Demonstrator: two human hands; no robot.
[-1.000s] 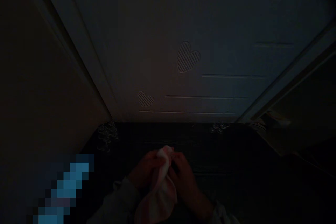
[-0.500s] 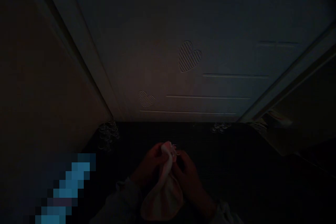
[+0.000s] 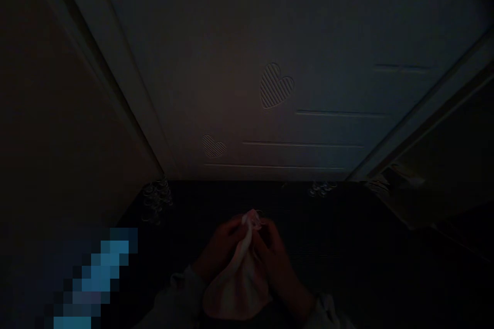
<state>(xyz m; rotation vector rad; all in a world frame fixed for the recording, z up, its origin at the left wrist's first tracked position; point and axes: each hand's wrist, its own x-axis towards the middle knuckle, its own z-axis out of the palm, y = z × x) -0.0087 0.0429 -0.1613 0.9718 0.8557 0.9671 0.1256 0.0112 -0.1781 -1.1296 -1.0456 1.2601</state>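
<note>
The light is very dim. A pale pinkish cloth [image 3: 241,288] with broad stripes hangs gathered between my hands, its lower part spread wide at the bottom of the view. My left hand [image 3: 223,241] closes on the bunched top from the left. On the other side, my right hand [image 3: 276,254] pinches the same gathered end with its fingers bent. A thin loop [image 3: 259,212] shows above the fingertips there, too dark to name. Both hands are above a dark ridged surface [image 3: 332,257].
Behind the dark surface stands a pale panel [image 3: 193,61] with grooved hearts and lines. Small shiny round things lie in a cluster [image 3: 156,198] at the far left and another cluster [image 3: 322,188] at the far right. A blurred blue patch [image 3: 102,277] covers the lower left.
My right hand's fingers have closed up around the gathered top, nearer my left hand. The cloth's top is bunched tighter. The view has shifted slightly.
</note>
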